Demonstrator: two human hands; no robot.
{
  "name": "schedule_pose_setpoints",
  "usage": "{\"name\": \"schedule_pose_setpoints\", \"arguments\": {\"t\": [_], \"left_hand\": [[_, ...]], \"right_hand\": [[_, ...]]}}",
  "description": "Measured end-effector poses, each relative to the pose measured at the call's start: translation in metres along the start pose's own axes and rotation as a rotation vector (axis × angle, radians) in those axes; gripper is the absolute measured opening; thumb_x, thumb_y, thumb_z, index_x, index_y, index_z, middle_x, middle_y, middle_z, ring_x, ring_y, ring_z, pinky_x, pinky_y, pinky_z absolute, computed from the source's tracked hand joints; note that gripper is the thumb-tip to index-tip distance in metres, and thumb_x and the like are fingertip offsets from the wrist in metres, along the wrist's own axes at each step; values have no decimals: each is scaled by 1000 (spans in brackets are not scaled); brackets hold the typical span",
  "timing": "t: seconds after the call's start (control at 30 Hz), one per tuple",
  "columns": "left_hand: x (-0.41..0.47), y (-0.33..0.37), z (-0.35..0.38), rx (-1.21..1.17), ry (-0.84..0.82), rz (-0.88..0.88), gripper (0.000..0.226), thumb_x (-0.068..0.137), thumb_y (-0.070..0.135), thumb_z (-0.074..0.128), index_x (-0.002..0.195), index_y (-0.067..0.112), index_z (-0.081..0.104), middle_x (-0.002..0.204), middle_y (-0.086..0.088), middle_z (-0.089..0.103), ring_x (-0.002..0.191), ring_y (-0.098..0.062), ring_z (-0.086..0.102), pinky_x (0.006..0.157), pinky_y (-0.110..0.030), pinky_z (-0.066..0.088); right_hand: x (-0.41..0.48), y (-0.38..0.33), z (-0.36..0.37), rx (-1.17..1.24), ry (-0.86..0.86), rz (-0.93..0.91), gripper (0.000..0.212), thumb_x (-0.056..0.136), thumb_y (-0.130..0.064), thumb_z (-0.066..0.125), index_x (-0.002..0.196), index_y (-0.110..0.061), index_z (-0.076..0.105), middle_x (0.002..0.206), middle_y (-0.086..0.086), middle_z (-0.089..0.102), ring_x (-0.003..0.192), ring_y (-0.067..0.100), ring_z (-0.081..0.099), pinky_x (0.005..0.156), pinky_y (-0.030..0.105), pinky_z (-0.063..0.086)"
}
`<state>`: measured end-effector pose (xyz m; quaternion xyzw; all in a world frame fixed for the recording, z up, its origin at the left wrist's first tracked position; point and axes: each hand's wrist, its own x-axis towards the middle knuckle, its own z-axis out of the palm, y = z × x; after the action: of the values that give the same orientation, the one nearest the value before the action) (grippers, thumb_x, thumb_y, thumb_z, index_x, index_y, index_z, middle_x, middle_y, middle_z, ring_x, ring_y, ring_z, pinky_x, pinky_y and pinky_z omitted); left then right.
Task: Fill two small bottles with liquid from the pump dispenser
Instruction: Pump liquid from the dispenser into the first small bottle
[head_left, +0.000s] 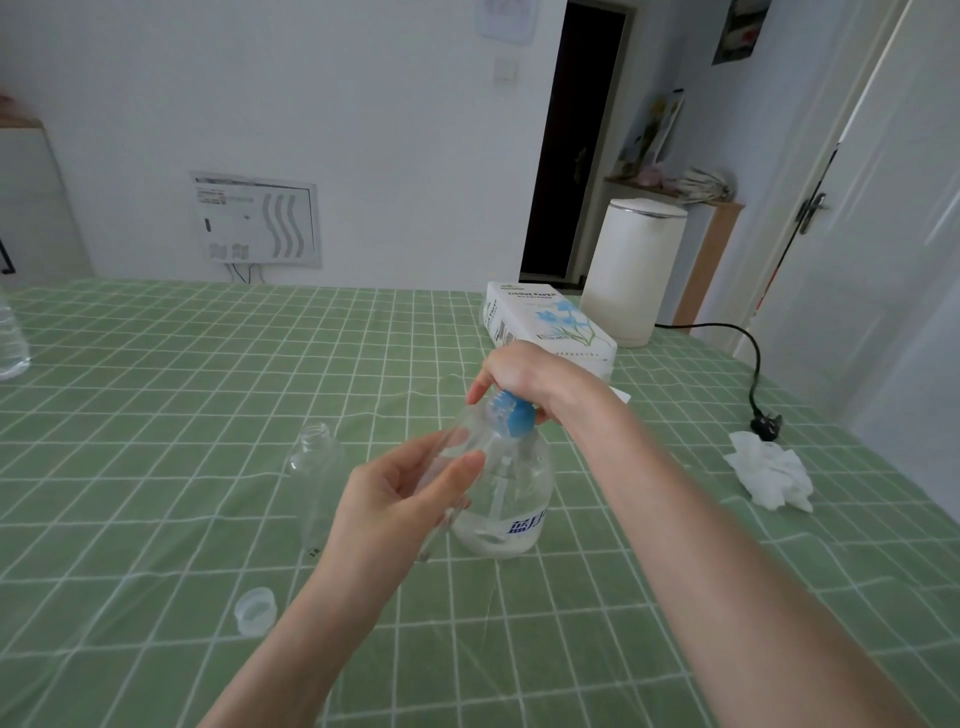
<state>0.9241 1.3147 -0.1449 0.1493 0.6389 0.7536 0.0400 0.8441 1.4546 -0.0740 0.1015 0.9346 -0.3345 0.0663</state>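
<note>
White cardboard tissue box with blue flower print (545, 325): "TISSUE PAPER" on top. Clear plastic pump dispenser bottle (511, 499): blue Chinese characters, partly hidden.

Soft even daylight, faint shadows, cool cast, wide-angle bending at edges, slight blur, dark doorway (571, 145).

A home room: checked tablecloth (208, 364), tissue box (550, 325), door (883, 208).

Only hands and forearms of the person show. Left forearm (311, 623) bare all the way to the bottom frame edge, right forearm (701, 519) likewise bare to the lower right corner. Left hand (395, 493) and right hand (524, 374) bare, slim fingers, nails short and plain where visible. Edges slightly soft from blur.
</note>
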Motion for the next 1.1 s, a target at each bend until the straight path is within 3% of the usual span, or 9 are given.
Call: {"name": "schedule_pose_setpoints", "arguments": {"t": [0.13, 0.27, 0.33, 0.57, 0.7, 0.77, 0.87, 0.97, 1.1], "left_hand": [[0, 0, 1, -5, 7, -5, 34, 59, 40, 68, 92, 30, 70, 83, 7, 76, 67, -7, 69, 58, -10, 49], [1, 2, 0, 2, 7, 2, 38, 60, 42, 67, 96, 30, 69, 86, 6, 76, 69, -9, 70, 60, -12, 51], [2, 3, 0, -1, 6, 3, 37, 60, 43, 67, 94, 32, 69, 86, 7, 76, 69, -9, 70, 60, -12, 51], [2, 2, 0, 9, -5, 0, 33, 58, 47, 67, 88, 35, 72, 82, 6, 76, 64, -5, 67, 55, -10, 48], [0, 0, 0, 14, -18, -10, 23, 59, 47, 67, 80, 42, 75, 79, 6, 76, 64, -4, 67, 56, -10, 48], [-1, 0, 0, 22, -10, -8, 21, 58, 47, 67, 78, 45, 74, 80, 6, 76, 65, -5, 66, 57, -11, 49], [0, 1, 1, 10, -3, 0, 24, 58, 47, 67, 80, 40, 74, 82, 4, 76, 66, -7, 68, 58, -11, 50], [1, 3, 1, 4, -7, 3, 33, 56, 50, 67, 85, 37, 72, 83, 5, 76, 68, -9, 69, 59, -12, 50], [1, 4, 1, 6, -10, 5, 32, 56, 51, 66, 84, 37, 73, 83, 5, 76, 66, -8, 69, 57, -11, 49]], "right_hand": [[-3, -3, -2, -18, -10, -6, 40, 97, -2, 31, 121, 1, 64, 131, 16, 53, 85, 20, 46, 54, 18, 32], [-2, -5, -11, -8, 19, 14, 40, 94, -12, 34, 112, -6, 69, 80, 2, 52, 64, 13, 43, 59, 25, 35], [0, -7, -11, -8, 14, 29, 40, 93, -13, 34, 111, -6, 69, 76, 1, 48, 63, 13, 42, 59, 26, 36], [4, -1, -4, 46, -2, 10, 41, 89, -8, 37, 118, 3, 65, 91, 11, 61, 76, 26, 53, 67, 29, 43], [1, 3, 3, -2, 11, -22, 43, 91, -10, 38, 126, 3, 58, 135, 17, 55, 80, 24, 46, 61, 27, 36], [1, 3, 3, -19, 11, -32, 42, 91, -12, 40, 124, 1, 61, 116, 14, 63, 73, 17, 43, 60, 27, 33], [1, 0, -4, -25, 45, -31, 38, 89, -16, 43, 115, 0, 66, 73, 2, 48, 61, 13, 41, 57, 26, 34], [1, -4, -9, -34, 70, -34, 31, 88, -19, 45, 101, -6, 70, 67, 1, 47, 59, 14, 43, 56, 24, 36], [3, -4, -7, -15, 15, -24, 37, 89, -16, 41, 109, -3, 70, 77, 6, 57, 71, 19, 50, 61, 27, 38]]}}
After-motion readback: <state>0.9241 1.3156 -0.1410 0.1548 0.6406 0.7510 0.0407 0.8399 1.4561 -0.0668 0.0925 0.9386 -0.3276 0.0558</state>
